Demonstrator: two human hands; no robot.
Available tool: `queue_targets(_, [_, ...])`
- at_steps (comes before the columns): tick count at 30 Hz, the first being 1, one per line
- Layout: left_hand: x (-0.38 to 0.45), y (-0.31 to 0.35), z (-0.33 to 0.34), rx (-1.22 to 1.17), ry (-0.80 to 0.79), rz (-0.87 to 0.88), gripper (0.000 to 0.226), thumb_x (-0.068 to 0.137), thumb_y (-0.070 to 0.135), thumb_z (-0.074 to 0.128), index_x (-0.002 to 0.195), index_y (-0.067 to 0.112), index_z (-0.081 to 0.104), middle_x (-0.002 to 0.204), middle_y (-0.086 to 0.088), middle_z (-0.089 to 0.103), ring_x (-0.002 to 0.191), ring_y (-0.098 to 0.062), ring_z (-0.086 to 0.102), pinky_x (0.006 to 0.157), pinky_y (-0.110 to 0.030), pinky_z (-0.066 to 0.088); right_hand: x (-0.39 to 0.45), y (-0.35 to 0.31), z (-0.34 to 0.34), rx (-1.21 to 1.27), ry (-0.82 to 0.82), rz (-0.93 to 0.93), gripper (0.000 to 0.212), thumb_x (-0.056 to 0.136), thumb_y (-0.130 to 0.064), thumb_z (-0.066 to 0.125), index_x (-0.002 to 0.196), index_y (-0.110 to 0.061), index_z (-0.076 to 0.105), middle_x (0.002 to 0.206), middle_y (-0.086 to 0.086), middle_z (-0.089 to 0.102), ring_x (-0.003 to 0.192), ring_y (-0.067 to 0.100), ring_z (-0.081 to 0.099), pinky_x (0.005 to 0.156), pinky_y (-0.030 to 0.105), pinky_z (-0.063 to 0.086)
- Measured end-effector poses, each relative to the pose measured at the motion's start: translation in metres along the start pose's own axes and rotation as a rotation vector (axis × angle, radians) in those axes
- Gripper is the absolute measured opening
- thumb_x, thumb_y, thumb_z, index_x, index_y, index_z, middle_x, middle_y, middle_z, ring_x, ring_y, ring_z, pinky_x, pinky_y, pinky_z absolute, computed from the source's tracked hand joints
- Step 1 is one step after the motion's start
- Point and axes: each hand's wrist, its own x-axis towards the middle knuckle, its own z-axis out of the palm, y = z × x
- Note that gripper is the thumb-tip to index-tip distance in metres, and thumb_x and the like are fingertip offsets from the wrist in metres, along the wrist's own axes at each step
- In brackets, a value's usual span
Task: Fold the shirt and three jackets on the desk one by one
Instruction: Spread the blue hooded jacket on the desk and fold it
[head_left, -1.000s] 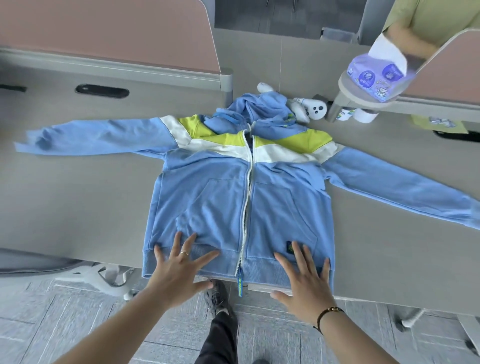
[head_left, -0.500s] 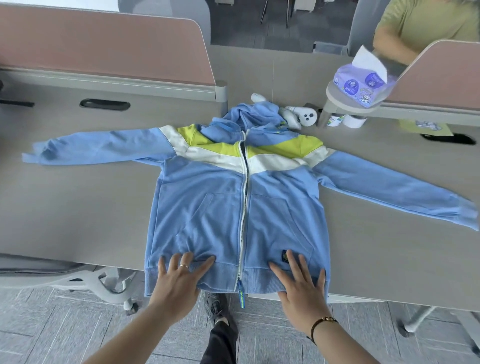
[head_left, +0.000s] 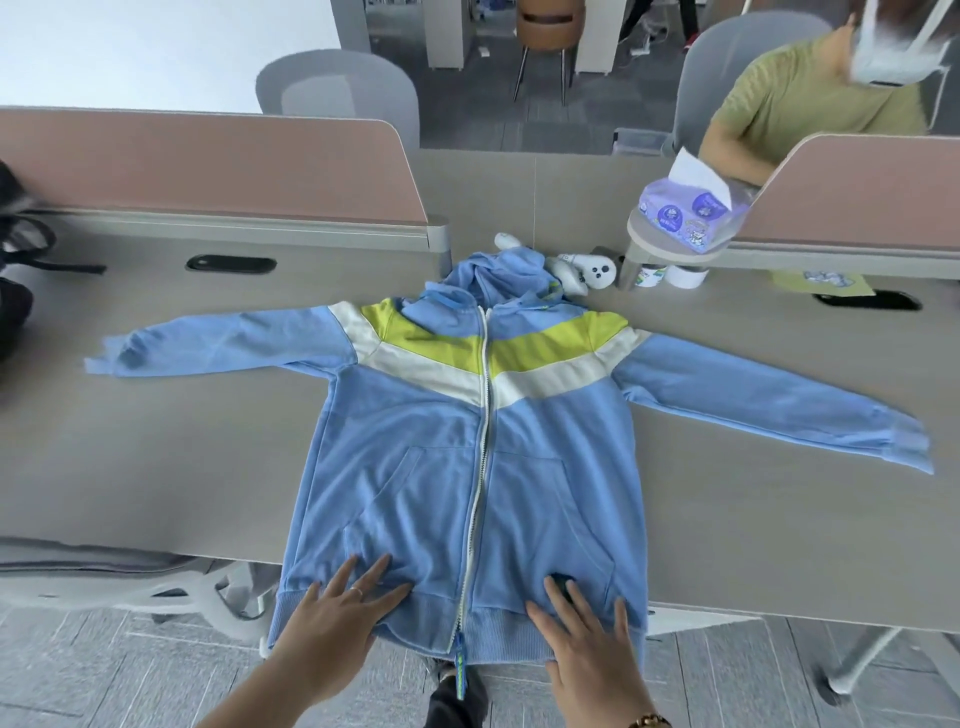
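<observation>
A light blue zip hoodie jacket (head_left: 447, 467) with yellow-green and white chest stripes lies face up on the grey desk (head_left: 156, 467), zipped, both sleeves spread out sideways, hood bunched at the far end. Its ribbed hem hangs over the desk's near edge. My left hand (head_left: 337, 618) rests flat with spread fingers on the hem left of the zip. My right hand (head_left: 587, 639) lies flat on the hem right of the zip. No other garment is visible.
Pink divider panels (head_left: 208, 166) stand at the back of the desk. A white controller (head_left: 597, 270) lies by the hood, a tissue pack (head_left: 685, 213) sits on a small shelf. A person in a green shirt (head_left: 810, 109) sits beyond. A dark bag (head_left: 15, 260) lies far left.
The view has tilted upward, showing more of the room. Both hands stay flat on the jacket's hem, slid slightly toward the near edge.
</observation>
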Motion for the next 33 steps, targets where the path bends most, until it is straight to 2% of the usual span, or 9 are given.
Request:
queue_targets(3, [-0.003,0.002,-0.011,0.029,-0.067,0.012,0.055,0.104,0.050,0.032,0.154,0.055,0.010,0.163,0.012,-0.014,0.156,-0.029,0.003,0.121,-0.060,0.019,0.001,0.001,-0.009,0.028,-0.095,-0.054,0.069,0.052,-0.052,0.084,0.116,-0.044,0.062,0.130,-0.012,0.066,0.117,0.014,0.066,0.082,0.065,0.054])
queue_targets(5, [-0.002,0.005,-0.023,0.042,-0.142,0.034,0.074,0.087,0.082,0.009,0.155,0.053,0.007,0.164,0.008,-0.018,0.156,-0.027,-0.001,0.123,-0.059,0.010,-0.001,0.006,-0.014,0.030,-0.173,-0.061,0.043,0.069,-0.060,0.058,0.110,-0.050,0.065,0.129,-0.015,0.066,0.111,0.009,0.069,0.079,0.060,0.057])
queue_targets(7, [0.004,0.013,-0.036,0.040,-0.125,0.046,0.087,0.078,0.092,0.009,0.156,0.052,0.008,0.168,0.007,-0.010,0.156,-0.023,0.003,0.124,-0.054,0.010,-0.002,0.010,-0.034,0.010,-0.277,-0.064,0.049,0.074,-0.066,0.045,0.118,-0.051,0.061,0.140,-0.017,0.056,0.122,0.006,0.062,0.100,0.057,0.041])
queue_targets(10, [0.029,0.027,-0.058,-0.032,-0.005,0.035,0.080,0.088,0.082,0.017,0.158,0.045,0.010,0.170,0.006,0.001,0.155,-0.019,0.009,0.123,-0.046,0.016,0.011,0.018,-0.057,0.152,-0.265,-0.086,0.073,0.083,-0.069,0.028,0.151,-0.042,0.033,0.166,-0.013,0.009,0.154,0.010,0.010,0.121,0.053,0.004])
queue_targets(13, [0.081,0.043,-0.080,-0.046,0.073,0.098,0.093,0.073,0.075,-0.004,0.160,0.040,0.006,0.170,0.005,-0.006,0.156,-0.021,0.003,0.124,-0.045,0.009,0.036,0.029,-0.075,0.215,-0.189,0.040,0.090,0.074,-0.071,0.007,0.157,-0.039,0.021,0.169,-0.008,-0.001,0.155,0.014,-0.002,0.123,0.050,0.000])
queue_targets(18, [0.178,0.067,-0.107,-0.076,0.184,0.161,0.084,0.087,0.067,-0.001,0.161,0.030,0.000,0.163,0.006,-0.024,0.156,-0.023,-0.011,0.124,-0.047,-0.001,0.109,0.055,-0.095,0.232,-0.098,0.213,0.065,0.103,-0.056,0.028,0.160,-0.034,0.004,0.168,-0.006,-0.013,0.155,0.016,-0.008,0.125,0.043,0.001])
queue_targets(23, [0.244,0.073,-0.123,-0.086,0.250,0.149,0.086,0.079,0.065,-0.011,0.158,0.030,-0.016,0.161,0.004,-0.034,0.147,-0.019,-0.032,0.123,-0.051,-0.008,0.188,0.078,-0.113,0.248,-0.013,0.363,0.065,0.106,-0.048,0.030,0.160,-0.030,-0.002,0.168,-0.002,-0.015,0.155,0.019,-0.011,0.125,0.045,-0.003])
queue_targets(27, [0.281,0.065,-0.119,-0.118,0.262,0.141,0.078,0.088,0.055,0.006,0.160,0.029,-0.009,0.164,0.002,-0.027,0.154,-0.029,-0.017,0.121,-0.063,-0.002,0.254,0.086,-0.124,0.294,0.132,0.424,0.067,0.104,-0.052,0.030,0.160,-0.031,0.001,0.169,-0.005,-0.011,0.155,0.016,-0.011,0.123,0.049,-0.006])
queue_targets(33, [0.294,0.060,-0.101,-0.052,0.315,0.136,0.085,0.083,0.041,0.037,0.162,0.021,0.014,0.170,-0.005,0.007,0.155,-0.038,0.006,0.114,-0.075,0.010,0.297,0.126,-0.104,0.227,0.068,0.556,0.065,0.099,-0.067,0.021,0.156,-0.046,-0.003,0.165,-0.021,-0.014,0.151,0.007,-0.018,0.116,0.064,-0.003])
